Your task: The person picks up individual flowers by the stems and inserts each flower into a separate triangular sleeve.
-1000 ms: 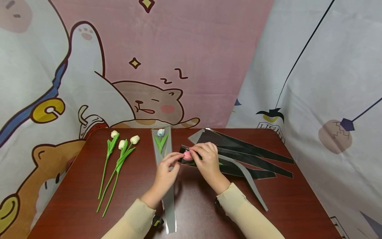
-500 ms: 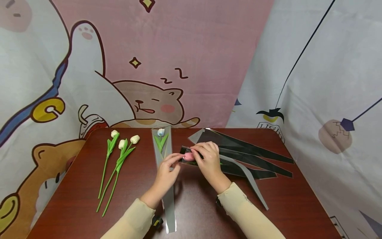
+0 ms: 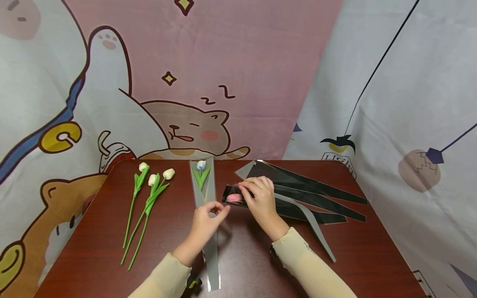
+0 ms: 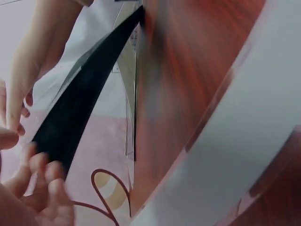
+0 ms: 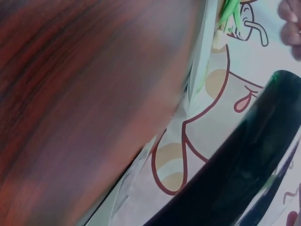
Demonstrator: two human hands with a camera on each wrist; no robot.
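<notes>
In the head view my right hand (image 3: 258, 196) pinches the upper edge of a black flower sleeve (image 3: 226, 193) near its wide mouth. A pink tulip (image 3: 234, 198) lies inside that mouth, its stem hidden by the hand and sleeve. My left hand (image 3: 206, 219) hovers just below and left of the mouth, fingers loosely bent and holding nothing. The left wrist view shows its fingers (image 4: 54, 183) apart from the raised black sleeve. Beneath this hand, a grey clear-edged sleeve (image 3: 212, 265) with a blue tulip (image 3: 201, 165) lies on the table.
Several white tulips (image 3: 152, 180) with green stems lie at the left of the brown table (image 3: 93, 231). More black sleeves (image 3: 316, 186) are fanned out at the back right, near a curved grey strip (image 3: 316, 231). A printed cloth (image 3: 261, 82) hangs behind.
My left hand has left the tulip and sleeve mouth, moving down and slightly left. The pink bloom now sits lower within the mouth, which stands wider. The right hand keeps its grip.
</notes>
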